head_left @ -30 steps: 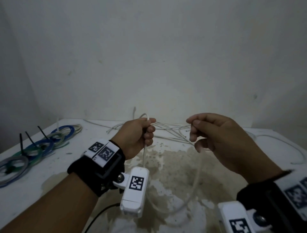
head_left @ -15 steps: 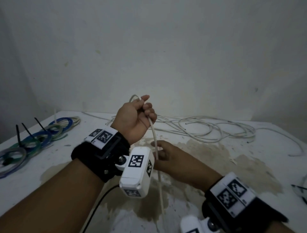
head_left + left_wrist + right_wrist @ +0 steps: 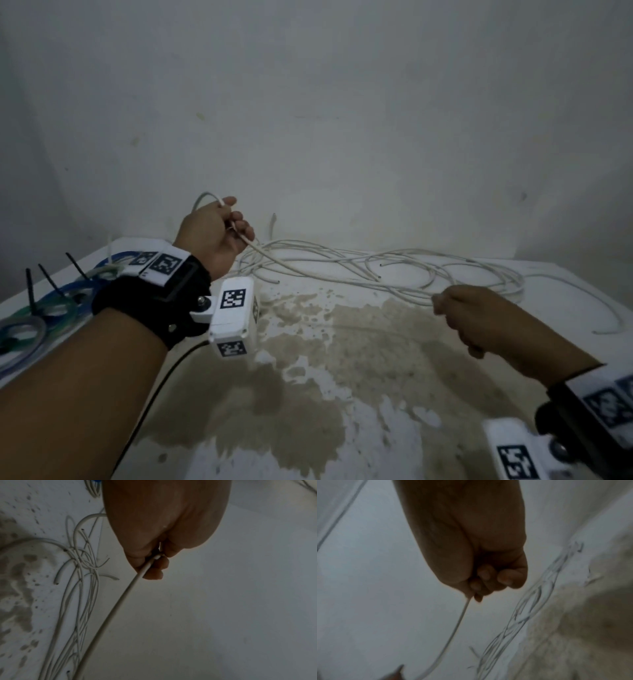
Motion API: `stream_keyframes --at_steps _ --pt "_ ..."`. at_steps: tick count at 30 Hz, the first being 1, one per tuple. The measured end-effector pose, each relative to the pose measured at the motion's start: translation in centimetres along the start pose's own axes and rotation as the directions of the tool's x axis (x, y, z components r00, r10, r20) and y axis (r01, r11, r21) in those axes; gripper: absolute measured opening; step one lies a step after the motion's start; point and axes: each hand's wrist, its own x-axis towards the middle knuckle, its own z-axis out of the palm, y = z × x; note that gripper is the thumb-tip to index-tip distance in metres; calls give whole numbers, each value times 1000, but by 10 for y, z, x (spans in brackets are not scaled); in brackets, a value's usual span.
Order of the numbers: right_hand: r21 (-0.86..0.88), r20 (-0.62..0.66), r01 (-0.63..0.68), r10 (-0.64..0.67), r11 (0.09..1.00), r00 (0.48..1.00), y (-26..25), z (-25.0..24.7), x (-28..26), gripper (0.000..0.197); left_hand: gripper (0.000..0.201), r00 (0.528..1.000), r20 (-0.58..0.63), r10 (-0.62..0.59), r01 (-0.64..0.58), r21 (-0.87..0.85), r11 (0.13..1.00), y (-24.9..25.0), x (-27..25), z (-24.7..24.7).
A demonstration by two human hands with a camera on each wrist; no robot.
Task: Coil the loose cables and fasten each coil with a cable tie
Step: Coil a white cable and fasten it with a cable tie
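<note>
Both hands on one white cable [image 3: 274, 262]
Left hand [image 3: 212, 236] gripped it raised; right hand [image 3: 469, 318] pinched it low, over loose cables [image 3: 411, 274] on table [image 3: 342, 428]

Stained white table [image 3: 376, 394], loose cables [image 3: 394, 270]

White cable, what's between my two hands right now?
In the head view, the white cable runs from the left hand toward the right hand, over stained table.

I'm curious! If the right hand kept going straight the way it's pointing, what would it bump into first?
Probably the loose white cables heaped on the table just beyond the right hand; depth is hard to judge.
</note>
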Motion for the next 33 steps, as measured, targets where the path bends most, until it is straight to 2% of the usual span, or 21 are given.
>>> stream_keyframes --at_steps 1,2,4,6,7,9,11,12,13,15,16,17,18,21,23,25,27,28,30,33 --pt "225 -15 -55 60 973 998 -2 1 3 27 24 1000 20 -2 0 53 999 -4 -4 4" --pt "447 11 -93 98 890 995 -5 4 5 24 24 999 50 -8 2 114 993 -9 -9 7" --pt "755 153 -167 78 634 985 -16 10 6 16 23 991 129 -33 4 219 976 -18 -20 16" --pt "883 276 -238 -38 405 960 -31 16 5 7 19 978 201 -56 -4 286 958 -26 -30 23" --pt "911 294 -251 -88 328 952 -38 20 4 7 17 971 231 -65 -10 310 951 -30 -35 27" --pt "937 270 -235 -109 260 957 -48 30 7 10 13 950 294 -103 -6 349 937 -38 -46 34" --pt "931 207 -179 -57 319 977 -55 41 10 21 12 922 345 -175 37 372 928 -46 -57 41" --pt "905 142 -116 -34 410 989 -57 46 13 23 12 910 357 -209 68 369 927 -49 -62 43" --pt "834 46 -22 -30 552 998 -58 51 16 24 11 902 361 -234 97 359 928 -52 -66 45" --pt "473 -187 191 -113 860 976 -57 59 21 27 10 896 363 -257 134 333 934 -56 -70 46" --pt "259 -266 279 -209 925 941 -56 62 22 30 11 893 369 -257 134 327 936 -58 -71 46" --pt "108 -297 338 -294 935 908 -55 65 23 32 12 891 376 -254 124 337 933 -59 -72 46" --pt "42 -289 362 -336 931 897 -55 68 23 33 12 890 381 -250 103 366 925 -59 -72 45" --pt "134 -155 343 -323 930 934 -56 75 21 34 13 897 384 -220 -5 506 863 -58 -74 42" --pt "201 -108 309 -293 929 950 -56 78 20 34 18 917 370 -150 -114 602 790 -55 -75 41" --pt "256 -96 278 -262 926 960 -54 79 21 34 27 916 401 -6 -308 712 631 -55 -73 37" --pt "380 -28 202 -207 903 978 -53 76 21 35 32 873 468 142 -480 765 430 -54 -71 36" --pt "458 24 153 -185 876 982 -53 75 20 36 32 847 499 185 -531 764 366 -55 -71 35" --pt "571 129 66 -169 818 977 -55 72 16 38 30 818 527 230 -575 746 336 -57 -71 37" --pt "685 263 -56 -175 727 949 -56 69 11 40 29 798 528 290 -603 693 396 -61 -63 37"
